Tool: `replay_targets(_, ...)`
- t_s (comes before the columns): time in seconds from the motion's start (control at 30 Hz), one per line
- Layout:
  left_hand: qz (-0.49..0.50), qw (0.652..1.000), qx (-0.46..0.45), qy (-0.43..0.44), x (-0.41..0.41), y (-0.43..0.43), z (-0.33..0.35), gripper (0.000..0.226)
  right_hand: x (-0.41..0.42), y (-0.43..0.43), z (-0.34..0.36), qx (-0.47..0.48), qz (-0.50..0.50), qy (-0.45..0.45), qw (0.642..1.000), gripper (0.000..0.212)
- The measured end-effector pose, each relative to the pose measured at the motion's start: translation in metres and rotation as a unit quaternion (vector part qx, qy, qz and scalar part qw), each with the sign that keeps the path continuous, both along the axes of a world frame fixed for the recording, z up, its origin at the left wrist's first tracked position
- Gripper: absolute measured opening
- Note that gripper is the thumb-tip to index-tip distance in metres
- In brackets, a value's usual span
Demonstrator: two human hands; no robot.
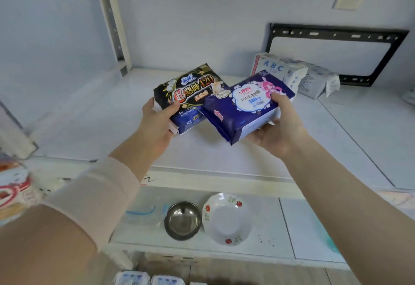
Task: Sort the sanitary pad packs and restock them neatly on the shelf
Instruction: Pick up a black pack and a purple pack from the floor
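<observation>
My left hand (158, 119) grips a black pad pack (190, 91) with gold print and "420" on it, thumb on its front. My right hand (277, 125) holds a dark blue pad pack (244, 107) with a pink cartoon figure, thumb on top and fingers underneath. Both packs are lifted just above the white shelf (112, 114), side by side, the blue one overlapping the black one's right edge. At the back right of the shelf stand white packs (280, 72) marked "ABC", with a greyish white pack (316, 82) beside them.
A black metal bracket (336, 34) leans against the back wall. On the lower shelf sit a steel bowl (183, 219), a flowered white dish (226, 218) and a clear lid with blue trim (141, 214). Blue-white packs (132, 279) lie at the bottom edge; red-white packaging (13, 186) shows far left.
</observation>
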State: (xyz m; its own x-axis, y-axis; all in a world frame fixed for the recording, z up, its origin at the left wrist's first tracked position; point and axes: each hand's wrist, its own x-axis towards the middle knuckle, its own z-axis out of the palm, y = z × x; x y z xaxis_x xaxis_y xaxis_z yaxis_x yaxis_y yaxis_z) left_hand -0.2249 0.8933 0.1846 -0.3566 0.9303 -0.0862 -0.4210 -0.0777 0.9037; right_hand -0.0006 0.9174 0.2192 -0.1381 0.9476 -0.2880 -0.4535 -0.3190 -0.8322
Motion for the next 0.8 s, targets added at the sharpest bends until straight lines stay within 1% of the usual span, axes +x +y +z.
replay_targets(0.07, 0.003, 1.0, 0.003, 0.002, 0.001, -0.027, 0.004, 0.061, 0.01, -0.019, 0.001, -0.001, 0.022, -0.011, 1.0, 0.036)
replay_targets(0.13, 0.007, 1.0, 0.01, 0.001, 0.006, -0.052, 0.009, 0.059, 0.021, -0.04, -0.002, -0.006, 0.035, 0.0, 0.999, 0.041)
replay_targets(0.23, 0.022, 1.0, 0.016, -0.015, 0.021, -0.086, 0.014, 0.055, 0.034, -0.077, -0.005, -0.009, 0.053, 0.026, 0.998, 0.041)
replay_targets(0.3, 0.005, 1.0, 0.016, -0.007, 0.03, -0.107, 0.015, 0.055, 0.042, -0.102, -0.007, -0.009, 0.06, 0.025, 0.998, 0.035)
replay_targets(0.4, -0.018, 1.0, 0.014, 0.003, 0.043, -0.136, 0.013, 0.053, 0.056, -0.138, -0.011, -0.015, 0.039, 0.005, 0.999, 0.02)
replay_targets(0.5, -0.024, 1.0, -0.005, -0.009, 0.057, -0.168, 0.003, 0.053, 0.071, -0.175, -0.023, -0.02, 0.034, -0.007, 0.999, 0.024)
replay_targets(0.63, -0.052, 0.998, -0.037, 0.0, 0.076, -0.214, -0.014, 0.054, 0.092, -0.224, -0.049, -0.045, -0.003, -0.013, 0.999, 0.013)
replay_targets(0.7, -0.055, 0.997, -0.051, -0.008, 0.084, -0.234, -0.026, 0.056, 0.103, -0.246, -0.065, -0.063, 0.003, -0.016, 0.998, 0.022)
replay_targets(0.8, -0.071, 0.994, -0.079, 0.009, 0.093, -0.262, -0.047, 0.058, 0.123, -0.279, -0.092, -0.079, 0.031, -0.038, 0.996, 0.046)
